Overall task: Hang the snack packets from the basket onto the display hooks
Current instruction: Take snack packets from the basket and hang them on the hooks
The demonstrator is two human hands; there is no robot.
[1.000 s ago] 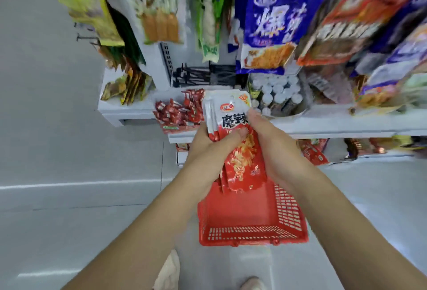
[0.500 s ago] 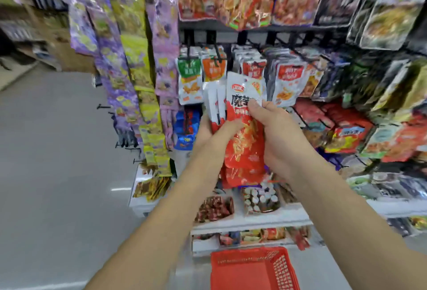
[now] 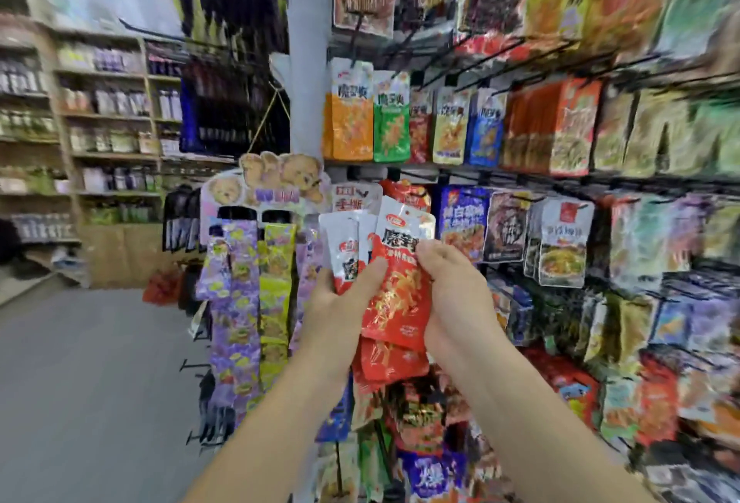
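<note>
I hold a stack of red-and-white snack packets [image 3: 396, 294] upright in front of the display wall. My left hand [image 3: 340, 310] grips the stack from the left, thumb across the front. The front packet's right side is pinched by my right hand [image 3: 456, 294]. Above hangs a row of similar packets on black display hooks [image 3: 400, 74]: orange [image 3: 348, 118], green [image 3: 391, 118], then red, yellow and blue ones. The basket is out of view.
Hanging snack bags fill the wall to the right and below. A cardboard bear-topped strip display [image 3: 264, 254] with purple and yellow packets stands to the left. Grey floor [image 3: 88, 382] and far shelves of bottles [image 3: 104, 122] lie to the left.
My view has swung up from the red basket on the floor to the hook rows. Both hands kept the packet stack and lifted it to the display.
</note>
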